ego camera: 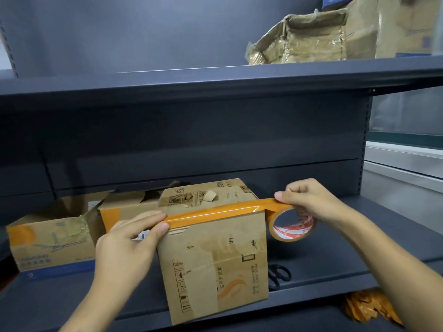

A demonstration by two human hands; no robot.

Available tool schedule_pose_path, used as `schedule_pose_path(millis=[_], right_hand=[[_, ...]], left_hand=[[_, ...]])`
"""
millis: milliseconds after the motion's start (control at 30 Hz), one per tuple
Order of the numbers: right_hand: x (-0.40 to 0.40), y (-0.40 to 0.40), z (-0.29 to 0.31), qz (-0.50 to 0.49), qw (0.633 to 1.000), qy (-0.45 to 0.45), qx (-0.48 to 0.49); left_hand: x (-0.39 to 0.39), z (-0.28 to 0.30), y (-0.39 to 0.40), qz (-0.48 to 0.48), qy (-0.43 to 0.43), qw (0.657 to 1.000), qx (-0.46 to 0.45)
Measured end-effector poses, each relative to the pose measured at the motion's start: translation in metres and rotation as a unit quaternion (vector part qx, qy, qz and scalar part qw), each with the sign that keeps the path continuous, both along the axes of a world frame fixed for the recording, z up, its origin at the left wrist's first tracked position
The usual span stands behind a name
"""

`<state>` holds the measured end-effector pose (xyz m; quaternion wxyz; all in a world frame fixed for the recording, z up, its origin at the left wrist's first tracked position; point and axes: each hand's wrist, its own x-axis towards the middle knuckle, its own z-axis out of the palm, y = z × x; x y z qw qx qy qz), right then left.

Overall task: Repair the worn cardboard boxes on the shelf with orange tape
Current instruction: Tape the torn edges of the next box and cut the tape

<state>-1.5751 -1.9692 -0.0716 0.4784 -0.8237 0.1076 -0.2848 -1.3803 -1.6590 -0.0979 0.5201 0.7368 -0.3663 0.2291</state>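
Observation:
A worn cardboard box (215, 262) stands on the lower shelf (335, 257), near its front edge. A strip of orange tape (215, 213) runs along the box's top front edge. My left hand (129, 245) pinches the strip's left end at the box's left corner. To the right of the box, my right hand (311, 202) holds the tape roll (292, 225), thumb lying on the stretched tape. Behind and to the left lie two more worn boxes, one (50, 245) with an orange patch and another (129, 207) with a torn top.
Black scissors (278, 275) lie on the shelf right of the box. A heap of orange tape scraps (369, 307) sits below the shelf edge at the right. The upper shelf (215, 80) carries crumpled, taped boxes (299, 41) at the right.

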Motion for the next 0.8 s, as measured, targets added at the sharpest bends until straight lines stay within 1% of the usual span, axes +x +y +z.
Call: schedule_pose_path(millis=[67,133,167,233,267,333,400,467,533,633,800], right_hand=[[-0.002,-0.002,-0.002,0.016,0.999,-0.029,0.012],[-0.003,-0.004,-0.006,0.03,0.998,-0.051,0.038],[-0.003,-0.004,-0.009,0.029,0.997,-0.056,0.044],[-0.002,-0.004,-0.013,0.016,0.997,-0.061,0.035],[0.0,-0.003,-0.013,0.01,0.998,-0.064,0.028],[0.002,-0.002,-0.012,0.005,0.997,-0.071,0.023],[0.002,-0.001,-0.011,0.002,0.997,-0.074,0.025],[0.002,-0.001,-0.011,-0.001,0.997,-0.072,0.023],[0.002,-0.001,-0.013,-0.002,0.997,-0.074,0.023],[0.001,-0.002,-0.014,-0.006,0.997,-0.078,0.024],[0.001,-0.006,-0.013,-0.012,0.997,-0.078,0.017]], left_hand=[[0.0,0.004,0.002,0.007,-0.004,1.0,0.022],[0.002,0.013,0.004,0.021,-0.016,0.997,0.072],[0.001,0.018,0.004,0.038,-0.037,0.993,0.109],[-0.007,0.029,-0.004,0.059,-0.111,0.976,0.179],[-0.014,0.035,-0.012,0.045,-0.15,0.968,0.197],[-0.034,0.047,-0.035,-0.014,-0.215,0.952,0.216],[-0.051,0.053,-0.066,-0.076,-0.252,0.935,0.238],[-0.06,0.057,-0.096,-0.115,-0.254,0.927,0.252],[-0.059,0.059,-0.117,-0.132,-0.23,0.929,0.257],[-0.051,0.055,-0.129,-0.155,-0.206,0.933,0.251],[-0.048,0.043,-0.125,-0.144,-0.27,0.926,0.221]])
